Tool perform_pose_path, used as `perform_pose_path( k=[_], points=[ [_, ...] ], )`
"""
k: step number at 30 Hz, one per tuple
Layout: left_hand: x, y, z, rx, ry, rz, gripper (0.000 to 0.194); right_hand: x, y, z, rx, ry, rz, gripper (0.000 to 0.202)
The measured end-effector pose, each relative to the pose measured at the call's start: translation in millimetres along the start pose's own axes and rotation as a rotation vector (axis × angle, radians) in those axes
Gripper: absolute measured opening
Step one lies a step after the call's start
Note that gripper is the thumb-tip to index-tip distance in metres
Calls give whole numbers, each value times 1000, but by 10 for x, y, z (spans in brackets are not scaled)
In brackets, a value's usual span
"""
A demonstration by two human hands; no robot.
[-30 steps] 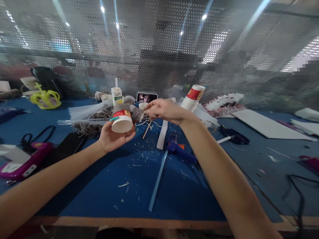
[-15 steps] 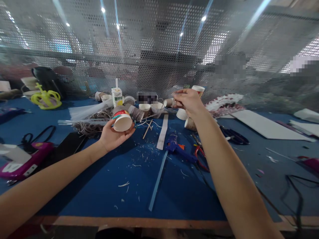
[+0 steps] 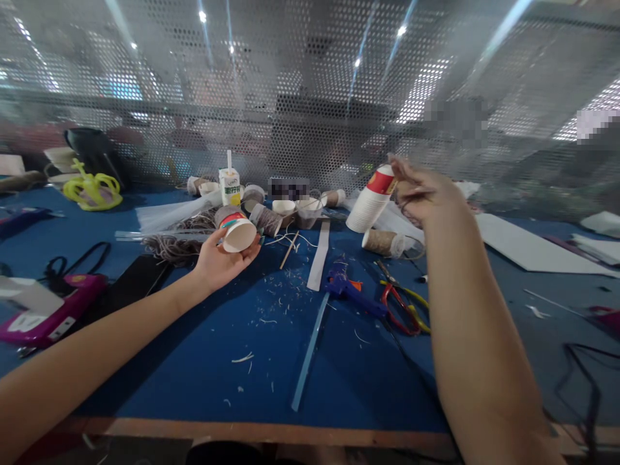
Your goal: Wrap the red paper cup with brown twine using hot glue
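My left hand (image 3: 223, 261) is closed around a paper cup (image 3: 239, 236) with a red band, its white open mouth tipped toward me. Grey wrapping covers the cup's far end. Beside a tilted stack of white paper cups (image 3: 367, 210), my right hand (image 3: 423, 190) is raised and smeared by motion. Its fingertips are close to the red-printed cup at the top of the stack; whether they touch it I cannot tell. Below lies a twine-wrapped roll (image 3: 380, 242). A blue glue gun (image 3: 346, 284) with a clear glue stick rests at the middle of the table.
Red-and-yellow-handled pliers (image 3: 407, 307) lie right of the glue gun. Grey cord (image 3: 169, 248), a drink carton (image 3: 229, 186) and several cups stand at the back. A yellow crown (image 3: 93, 192) and a magenta device (image 3: 53, 316) are at left, a white board (image 3: 527, 245) at right.
My right hand has moved right, from in front of the cup stack to its right side, uncovering the stack, roll and pliers. My left hand still holds the cup in nearly the same place.
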State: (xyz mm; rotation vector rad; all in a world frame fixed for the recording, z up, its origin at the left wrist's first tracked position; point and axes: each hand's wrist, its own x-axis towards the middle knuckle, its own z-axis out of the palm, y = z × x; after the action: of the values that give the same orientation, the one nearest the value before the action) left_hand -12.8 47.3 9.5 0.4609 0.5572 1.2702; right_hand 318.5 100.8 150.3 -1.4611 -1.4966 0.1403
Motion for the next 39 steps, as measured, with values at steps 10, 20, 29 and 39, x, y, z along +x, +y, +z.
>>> perform_pose_path(
  k=[10, 20, 29, 39],
  points=[
    [-48, -74, 9, 151, -119, -50, 43, -205, -23, 368, -547, 22, -31, 47],
    [-62, -93, -7, 214, -208, -75, 44, -241, -41, 482, -523, -42, -165, 69],
    [-27, -68, -143, 96, -403, -196, 41, -642, -391, 1007, -25, -1178, -243, 86],
    [-53, -82, -109, 43, -361, -204, 39, -614, -319, 1089, -39, -1128, -141, 18]
  ],
)
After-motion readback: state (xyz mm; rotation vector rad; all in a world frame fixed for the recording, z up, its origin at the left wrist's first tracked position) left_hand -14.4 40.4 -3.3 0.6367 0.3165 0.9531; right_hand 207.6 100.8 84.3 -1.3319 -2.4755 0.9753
